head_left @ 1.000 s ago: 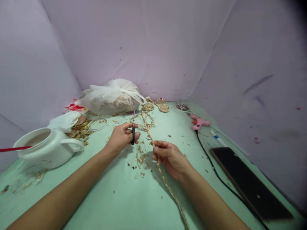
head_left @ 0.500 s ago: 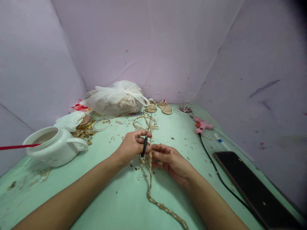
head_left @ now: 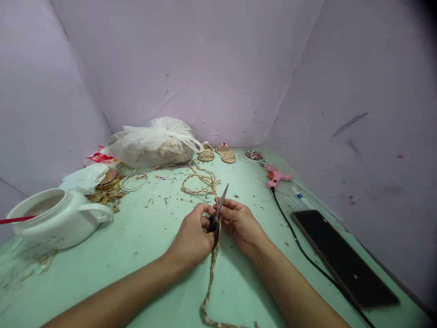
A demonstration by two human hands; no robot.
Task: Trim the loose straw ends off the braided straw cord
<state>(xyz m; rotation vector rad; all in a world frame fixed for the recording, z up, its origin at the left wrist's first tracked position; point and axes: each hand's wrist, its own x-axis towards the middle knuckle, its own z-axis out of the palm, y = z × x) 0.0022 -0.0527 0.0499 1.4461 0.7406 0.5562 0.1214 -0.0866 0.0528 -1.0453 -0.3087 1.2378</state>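
Note:
My left hand [head_left: 193, 234] is closed around the black handles of a pair of scissors [head_left: 223, 198], their blades slanting up and to the right. A braided straw rope [head_left: 212, 269] passes right by the scissors and runs down toward the near edge. Just beyond the blades, the fingertips of my right hand [head_left: 241, 223] pinch that rope. Its far part lies in loose loops on the green table [head_left: 164, 284]. Whether the blades touch the braid, I cannot tell.
At left stand a white pot [head_left: 73, 223] and straw scraps [head_left: 105, 197]. Behind are a plastic bag [head_left: 153, 143] and small woven slippers [head_left: 227, 155]. On the right lie a pink glue gun [head_left: 278, 176], its black cord, a marker [head_left: 301, 197] and a phone [head_left: 344, 257].
The scissors have turned from pointing nearly straight up to slanting right. My left hand has come nearer to me, and the view has shifted slightly right.

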